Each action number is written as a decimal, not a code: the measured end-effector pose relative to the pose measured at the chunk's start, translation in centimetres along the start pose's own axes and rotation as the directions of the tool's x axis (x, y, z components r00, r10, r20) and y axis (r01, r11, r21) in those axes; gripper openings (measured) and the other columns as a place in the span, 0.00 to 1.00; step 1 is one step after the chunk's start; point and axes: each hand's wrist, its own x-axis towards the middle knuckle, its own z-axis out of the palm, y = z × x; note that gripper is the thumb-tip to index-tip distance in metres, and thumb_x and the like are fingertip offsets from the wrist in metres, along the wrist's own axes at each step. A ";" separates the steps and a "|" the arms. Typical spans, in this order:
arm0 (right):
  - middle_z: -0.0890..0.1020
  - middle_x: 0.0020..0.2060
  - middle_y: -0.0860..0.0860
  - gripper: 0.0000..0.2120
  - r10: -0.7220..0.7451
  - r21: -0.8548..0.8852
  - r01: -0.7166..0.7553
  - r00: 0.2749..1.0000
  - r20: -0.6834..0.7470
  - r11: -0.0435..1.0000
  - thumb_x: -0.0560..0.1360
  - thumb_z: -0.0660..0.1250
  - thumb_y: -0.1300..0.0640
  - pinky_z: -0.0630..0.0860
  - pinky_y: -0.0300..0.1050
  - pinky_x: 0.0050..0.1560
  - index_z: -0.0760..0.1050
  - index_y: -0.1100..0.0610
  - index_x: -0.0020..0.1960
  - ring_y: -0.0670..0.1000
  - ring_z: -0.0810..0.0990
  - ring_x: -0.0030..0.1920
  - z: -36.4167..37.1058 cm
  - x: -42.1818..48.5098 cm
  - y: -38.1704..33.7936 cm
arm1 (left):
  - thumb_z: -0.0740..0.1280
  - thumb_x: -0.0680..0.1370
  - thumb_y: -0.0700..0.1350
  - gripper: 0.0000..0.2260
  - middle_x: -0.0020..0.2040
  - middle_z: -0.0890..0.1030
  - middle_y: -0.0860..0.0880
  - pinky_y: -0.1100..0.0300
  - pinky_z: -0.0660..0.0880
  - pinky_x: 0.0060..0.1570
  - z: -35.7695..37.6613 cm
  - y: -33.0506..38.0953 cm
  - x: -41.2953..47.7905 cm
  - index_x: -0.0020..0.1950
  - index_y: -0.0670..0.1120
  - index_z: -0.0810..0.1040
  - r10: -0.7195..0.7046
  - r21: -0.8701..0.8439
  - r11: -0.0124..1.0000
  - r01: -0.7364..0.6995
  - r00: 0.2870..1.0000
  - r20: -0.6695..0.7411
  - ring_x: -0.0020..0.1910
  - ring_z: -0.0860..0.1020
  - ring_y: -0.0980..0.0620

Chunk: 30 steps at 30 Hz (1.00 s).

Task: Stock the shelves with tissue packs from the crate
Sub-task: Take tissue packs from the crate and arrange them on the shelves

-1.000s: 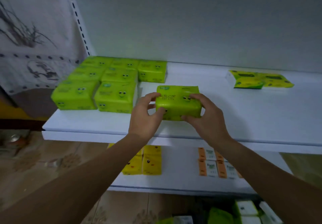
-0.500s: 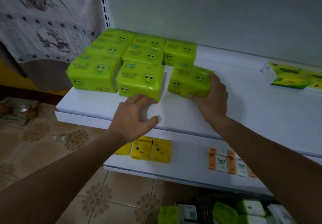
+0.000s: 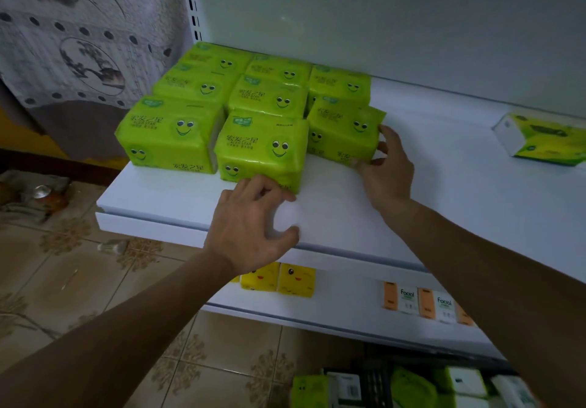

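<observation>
Several bright green smiley-face tissue packs stand in rows at the left end of the white upper shelf (image 3: 459, 204). My right hand (image 3: 385, 169) holds the right front corner of the rightmost pack (image 3: 344, 130), fingertips on its end and thumb at its lower front. That pack sits tight against the pack behind it and the front middle pack (image 3: 263, 147). My left hand (image 3: 250, 223) rests on the shelf's front, its fingertips touching the front middle pack's lower edge. The dark crate (image 3: 374, 385) with more packs shows at the bottom.
A white and green tissue pack (image 3: 539, 138) lies at the shelf's right. The lower shelf (image 3: 348, 315) carries yellow packs (image 3: 295, 280) and orange-white Facial packs (image 3: 425, 304). A slotted upright (image 3: 192, 1) borders the shelf's left. Tiled floor with clutter (image 3: 38, 195) lies left.
The pack went from both hands in mid-air down onto the shelf and slid back-left against the rows. My left hand let go and dropped to the shelf's front edge.
</observation>
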 end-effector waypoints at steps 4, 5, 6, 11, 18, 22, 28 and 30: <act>0.74 0.56 0.54 0.26 0.072 -0.022 -0.073 0.996 -0.043 0.997 0.70 0.72 0.61 0.69 0.37 0.46 0.67 0.59 0.64 0.52 0.75 0.51 0.5 1.2 -0.7 | 0.61 0.64 0.60 0.22 0.47 0.76 0.50 0.58 0.62 0.44 0.0 0.1 0.0 0.51 0.51 0.80 0.007 0.030 1.000 -0.007 1.000 -0.002 0.45 0.74 0.47; 0.74 0.56 0.56 0.23 0.110 -0.054 -0.113 0.992 -0.054 0.992 0.69 0.73 0.59 0.68 0.40 0.46 0.68 0.60 0.60 0.53 0.74 0.52 0.8 1.3 -0.9 | 0.61 0.64 0.60 0.22 0.47 0.76 0.50 0.58 0.62 0.44 0.0 0.0 0.0 0.51 0.50 0.80 0.014 0.033 0.999 -0.014 1.000 0.003 0.46 0.74 0.47; 0.74 0.55 0.57 0.19 0.142 -0.073 -0.146 0.988 -0.054 0.987 0.69 0.73 0.58 0.67 0.40 0.44 0.69 0.60 0.56 0.53 0.73 0.51 1.1 1.4 -1.0 | 0.61 0.64 0.60 0.22 0.47 0.76 0.49 0.58 0.62 0.44 0.0 0.0 0.0 0.51 0.50 0.80 0.018 0.032 0.999 -0.018 1.000 0.009 0.46 0.74 0.47; 0.77 0.46 0.51 0.16 0.264 0.065 -0.265 0.964 0.014 0.962 0.71 0.71 0.59 0.66 0.33 0.29 0.74 0.58 0.58 0.49 0.73 0.45 1.5 1.4 -1.1 | 0.60 0.66 0.58 0.22 0.44 0.77 0.47 0.57 0.62 0.44 -0.1 -0.1 0.0 0.51 0.48 0.81 0.028 -0.001 1.000 -0.028 1.000 0.011 0.44 0.74 0.44; 0.78 0.48 0.55 0.17 0.322 0.284 -0.336 0.942 0.096 0.898 0.71 0.65 0.67 0.78 0.44 0.47 0.74 0.59 0.60 0.48 0.77 0.35 -0.8 -0.2 -0.3 | 0.61 0.65 0.56 0.22 0.46 0.78 0.47 0.58 0.63 0.43 0.3 1.1 -1.1 0.53 0.46 0.80 0.109 -0.052 0.993 -0.107 0.994 0.025 0.47 0.72 0.46; 0.78 0.41 0.56 0.11 0.327 0.384 -0.332 0.942 0.082 0.861 0.71 0.65 0.69 0.79 0.44 0.41 0.74 0.59 0.52 0.48 0.77 0.32 -4.8 -2.7 1.2 | 0.61 0.65 0.56 0.24 0.48 0.78 0.44 0.54 0.67 0.47 1.3 4.7 -1.4 0.55 0.45 0.79 0.151 -0.099 0.984 -0.147 0.988 0.033 0.47 0.75 0.41; 0.78 0.36 0.53 0.10 0.307 0.353 -0.299 0.951 0.034 0.887 0.71 0.65 0.67 0.77 0.41 0.36 0.75 0.58 0.50 0.48 0.78 0.33 -14.9 -8.6 5.5 | 0.60 0.66 0.56 0.24 0.49 0.77 0.42 0.48 0.70 0.51 4.8 13.4 -5.5 0.56 0.44 0.79 0.165 -0.159 0.974 -0.162 0.986 0.009 0.49 0.74 0.40; 0.78 0.37 0.51 0.10 0.285 0.233 -0.279 0.959 0.007 0.932 0.71 0.65 0.64 0.78 0.41 0.36 0.75 0.56 0.51 0.48 0.79 0.37 -18.9 -11.8 7.4 | 0.59 0.66 0.57 0.25 0.51 0.77 0.41 0.53 0.68 0.54 6.5 17.0 -8.2 0.56 0.44 0.78 0.118 -0.197 0.974 -0.108 0.992 0.039 0.52 0.74 0.40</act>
